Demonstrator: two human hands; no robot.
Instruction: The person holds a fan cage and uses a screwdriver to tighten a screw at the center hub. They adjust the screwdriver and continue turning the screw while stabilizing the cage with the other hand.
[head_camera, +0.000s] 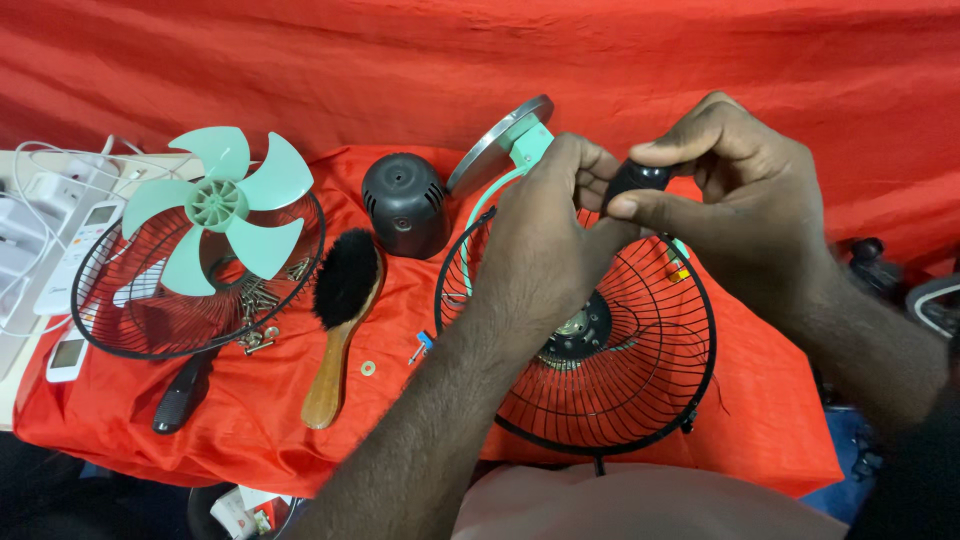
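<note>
Two hands hold a small black part above a fan guard on red cloth.

The left hand (545, 235) and right hand (735, 195) meet, fingers pinched together on one black part (640, 178), held over a black wire guard (610, 370) with a motor hub at its centre. To the left lie one black motor cover (403, 205), one wooden brush (342, 310), one screwdriver (182, 392) and a second guard (130, 320), which holds one green five-blade fan blade (218, 205) and a heap of screws (258, 305).
</note>
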